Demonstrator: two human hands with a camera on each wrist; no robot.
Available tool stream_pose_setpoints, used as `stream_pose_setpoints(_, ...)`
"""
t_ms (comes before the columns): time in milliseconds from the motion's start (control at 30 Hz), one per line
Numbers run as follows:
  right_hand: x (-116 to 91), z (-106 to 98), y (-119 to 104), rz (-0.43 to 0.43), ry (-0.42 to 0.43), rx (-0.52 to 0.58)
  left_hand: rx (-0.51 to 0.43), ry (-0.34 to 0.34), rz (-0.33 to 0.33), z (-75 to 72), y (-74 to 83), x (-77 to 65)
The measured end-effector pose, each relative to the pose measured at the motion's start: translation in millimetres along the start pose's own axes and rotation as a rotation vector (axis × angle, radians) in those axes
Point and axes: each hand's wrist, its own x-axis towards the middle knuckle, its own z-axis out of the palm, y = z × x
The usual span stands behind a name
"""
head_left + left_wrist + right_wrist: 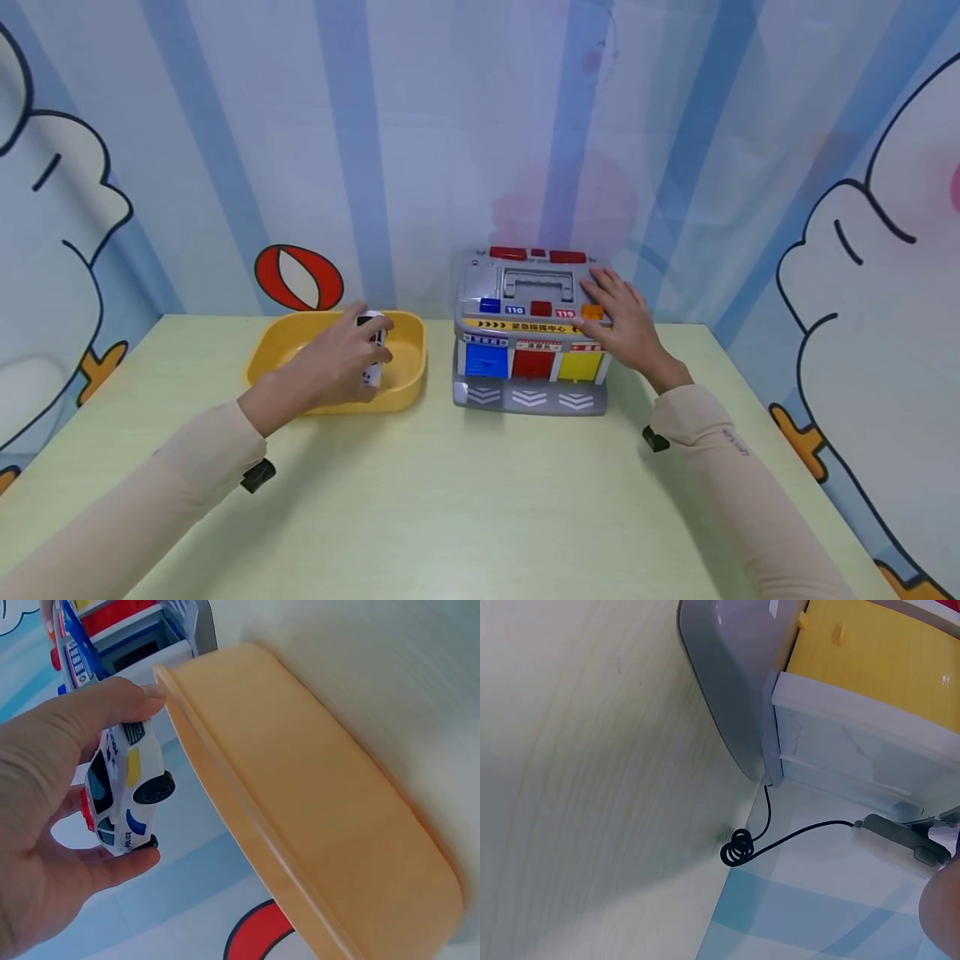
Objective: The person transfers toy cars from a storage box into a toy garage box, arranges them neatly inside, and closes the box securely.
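My left hand (337,354) grips a white toy police car (127,787) between thumb and fingers, above the yellow plastic basin (408,367). The car has a red roof light and black wheels, and stands on end beside the basin's rim in the left wrist view. My right hand (626,321) lies on the roof of a grey toy garage (528,404), fingers stretched out, its thumb near the orange button (592,312). The garage front has blue, red and yellow doors (579,366); in the left wrist view a dark opening (139,656) shows beside the blue flap.
A pale wooden-look table (480,500) carries the basin and garage. Behind it hangs a striped blue curtain (435,150) with cartoon figures. A coiled black cord (740,849) runs to a small grey-and-white piece (900,844) beside the garage. A grey folding handle (537,285) lies on the roof.
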Motion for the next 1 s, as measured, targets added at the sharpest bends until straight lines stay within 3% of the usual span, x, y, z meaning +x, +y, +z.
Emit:
stream_pose_setpoints(467, -0.1, 0.0, -0.8, 0.007, -0.001, 0.001, -0.052, -0.038, 0.035, -4.0, 43.8, -6.6)
stream_pose_setpoints(667, 0.5, 0.2, 0.1, -0.010, 0.000, 0.004, -0.062, -0.020, 0.068, 1.6, 56.4, -7.1)
stream_pose_setpoints(1000, 0.3, 0.1, 1.4, -0.004, -0.001, 0.006, -0.122, -0.082, 0.062, 16.9, 83.9, -2.1)
